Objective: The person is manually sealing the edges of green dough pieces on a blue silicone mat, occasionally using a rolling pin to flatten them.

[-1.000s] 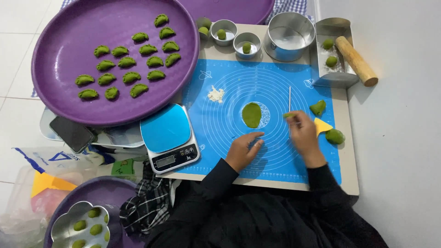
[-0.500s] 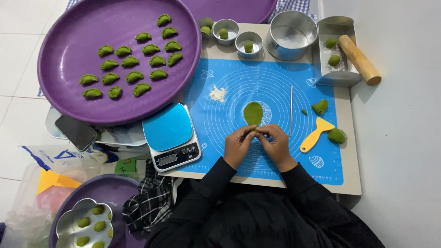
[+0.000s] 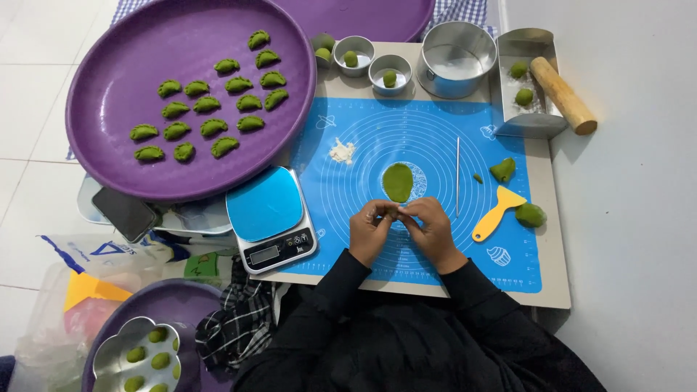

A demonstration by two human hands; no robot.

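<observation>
I see my left hand (image 3: 372, 231) and right hand (image 3: 430, 231) meeting fingertip to fingertip over the blue mat (image 3: 348, 123), pinched together on something too small to make out. Just above them a flat green dough disc (image 3: 398, 181) lies on the mat. A thin stick (image 3: 457, 176) and a yellow scraper (image 3: 496, 213) sit to the right, a scale (image 3: 270, 218) to the left, and beyond it a purple tray (image 3: 116, 94) of dumplings (image 3: 208, 105).

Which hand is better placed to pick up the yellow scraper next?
Right. The right hand sits closer to the yellow scraper, with bare blue mat between; the left hand would have to cross over it.
</observation>
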